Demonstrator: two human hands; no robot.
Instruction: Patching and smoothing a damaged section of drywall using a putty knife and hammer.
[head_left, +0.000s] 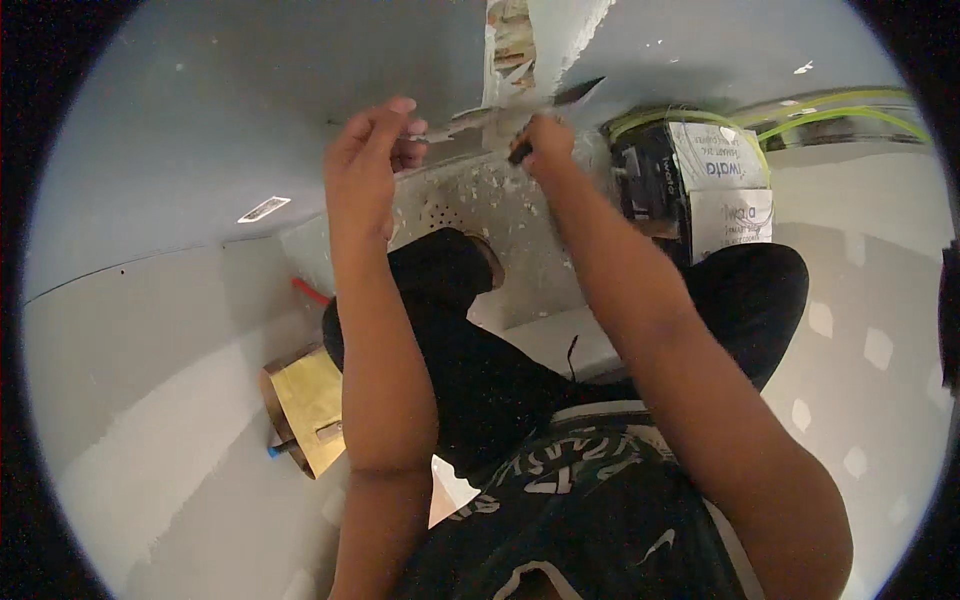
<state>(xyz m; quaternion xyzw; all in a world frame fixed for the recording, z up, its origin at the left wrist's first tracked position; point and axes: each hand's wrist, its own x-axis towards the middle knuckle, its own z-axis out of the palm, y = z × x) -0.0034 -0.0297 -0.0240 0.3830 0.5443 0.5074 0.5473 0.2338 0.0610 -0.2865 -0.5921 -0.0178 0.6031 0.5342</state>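
My right hand (546,143) is closed round the dark handle of what looks like a putty knife (580,92). Its flat blade points up and to the right, close to the grey wall (400,60). Beyond the knife, a torn vertical opening (514,45) in that wall shows brownish material between ragged white edges. To the left, my left hand (372,150) is raised, its thumb and fingers bent together. A thin pale edge shows at those fingertips, too blurred to name, and runs toward the opening.
A black box (655,190) with white labels stands at the right, a yellow-green hose (840,105) behind it. At lower left lies a tan paper bag (310,400) with a blue-tipped tool. Near my knee is a red object (310,291); spattered flooring (530,260) lies below my hands.
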